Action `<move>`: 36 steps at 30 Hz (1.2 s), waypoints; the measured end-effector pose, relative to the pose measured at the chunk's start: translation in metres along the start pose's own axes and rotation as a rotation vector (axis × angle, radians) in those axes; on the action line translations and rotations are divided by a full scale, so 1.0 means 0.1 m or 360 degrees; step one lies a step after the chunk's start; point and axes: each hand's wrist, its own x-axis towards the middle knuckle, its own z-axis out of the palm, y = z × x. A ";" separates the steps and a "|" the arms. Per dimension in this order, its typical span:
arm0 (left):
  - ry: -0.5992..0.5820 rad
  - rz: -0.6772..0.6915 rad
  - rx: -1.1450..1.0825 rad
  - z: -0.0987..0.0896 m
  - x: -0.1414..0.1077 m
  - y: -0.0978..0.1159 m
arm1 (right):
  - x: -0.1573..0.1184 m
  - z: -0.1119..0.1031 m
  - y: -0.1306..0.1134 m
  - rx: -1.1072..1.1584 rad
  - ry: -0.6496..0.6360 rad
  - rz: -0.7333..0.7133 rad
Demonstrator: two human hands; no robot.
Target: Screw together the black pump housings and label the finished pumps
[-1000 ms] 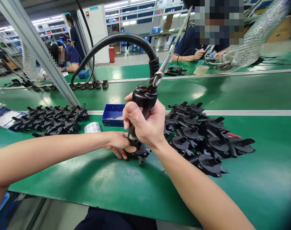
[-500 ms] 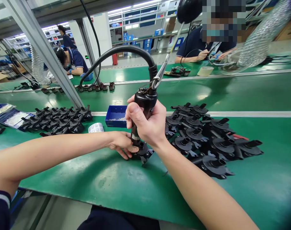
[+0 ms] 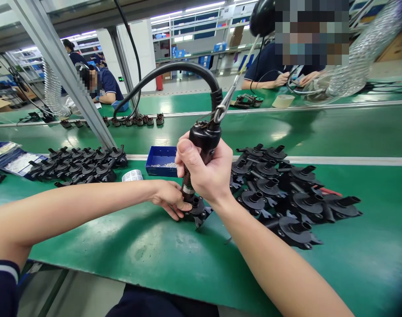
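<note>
Head: right grip (image 3: 207, 174) snug around screwdriver (image 3: 205, 135)

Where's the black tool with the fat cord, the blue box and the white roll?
Black tool (image 3: 205, 137), head view: its upper body.
Blue box (image 3: 161, 171), head view: its front wall.
White roll (image 3: 132, 176), head view: its curved side.

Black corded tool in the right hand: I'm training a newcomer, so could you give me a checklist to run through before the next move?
1. Right hand wrapped around the black tool: ok.
2. Left hand on the black part beneath the tool: ok.
3. Left fingers well clear of the tool's lower end: not ok, they are right by it.
4. Tool's tip properly seated: cannot tell, it is hidden.
5. Metal hook at the tool's top: ok, in place.
6. Small silvery pieces in the blue bin: ok, some show.
</note>
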 end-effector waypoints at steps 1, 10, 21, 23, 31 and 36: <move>-0.0003 0.0016 -0.0026 0.00 0.01 -0.01 | 0.00 0.00 0.00 -0.0006 -0.0007 -0.0003; 0.0045 0.0115 -0.0164 0.03 0.08 -0.11 | 0.00 -0.06 0.07 0.0033 -0.0078 0.0003; 0.0084 0.0093 -0.0149 0.04 0.07 -0.10 | -0.03 -0.13 0.18 0.0396 -0.0114 0.0126; 0.0084 0.0088 -0.0145 0.05 0.06 -0.09 | 0.00 -0.12 0.16 0.0466 -0.0111 0.0213; 0.0091 0.0098 -0.0146 0.05 0.06 -0.09 | 0.00 -0.09 0.12 0.0169 -0.0105 0.0072; 0.0117 0.0143 -0.0163 0.07 0.06 -0.11 | -0.01 -0.04 0.09 -0.0044 -0.0058 -0.0002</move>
